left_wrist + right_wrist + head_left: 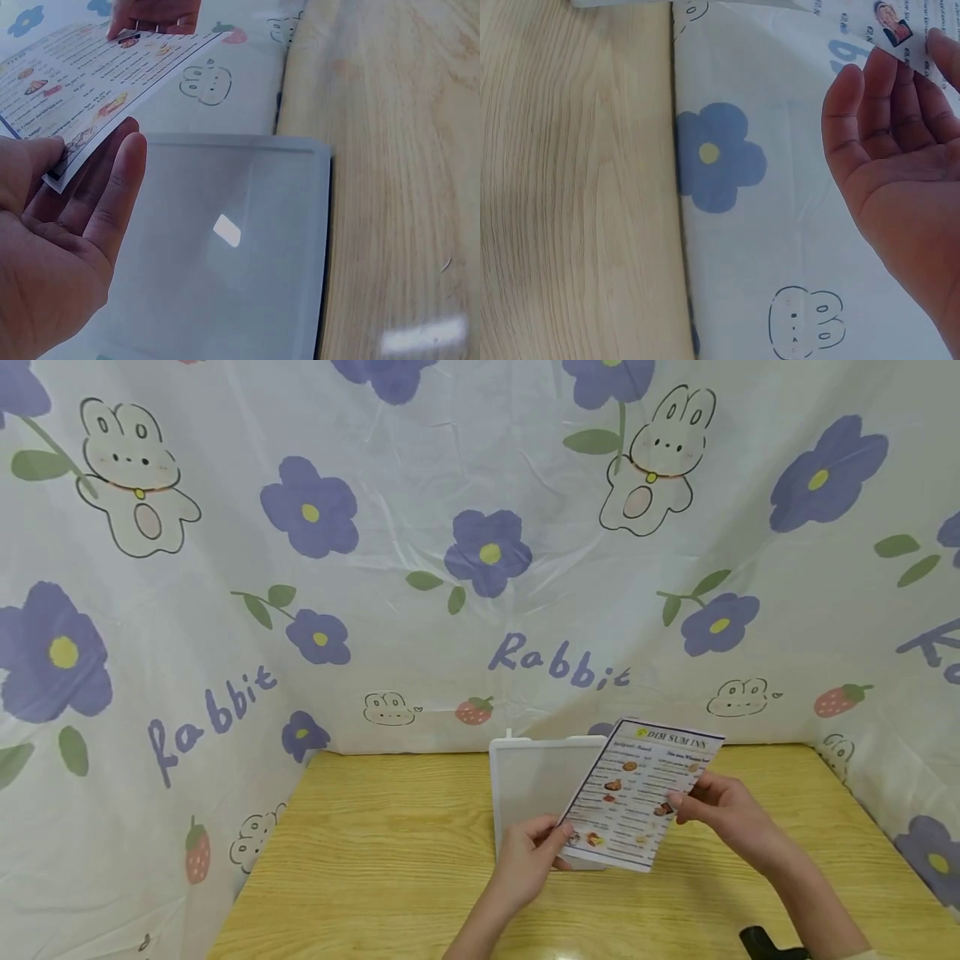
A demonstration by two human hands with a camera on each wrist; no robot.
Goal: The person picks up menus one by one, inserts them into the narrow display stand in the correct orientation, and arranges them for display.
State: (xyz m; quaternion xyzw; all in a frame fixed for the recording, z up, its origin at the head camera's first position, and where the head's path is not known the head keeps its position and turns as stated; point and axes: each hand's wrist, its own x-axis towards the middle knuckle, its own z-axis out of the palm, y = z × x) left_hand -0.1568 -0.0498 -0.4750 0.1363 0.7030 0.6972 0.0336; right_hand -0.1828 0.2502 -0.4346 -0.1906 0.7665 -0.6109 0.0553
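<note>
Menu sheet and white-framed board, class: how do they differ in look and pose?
The menu sheet carries printed text and food pictures; the white-framed board has a plain face. The menu sheet is held tilted by the left hand and right hand, whereas the board stands on the table. Both have straight edges.

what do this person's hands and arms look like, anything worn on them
The left grip and right grip are bare hands, no glove or ring in sight. The left forearm is bare up to the picture's edge; the right forearm is bare down to what looks like a pale sleeve edge. A black piece beside it is too cut off to identify.
</note>
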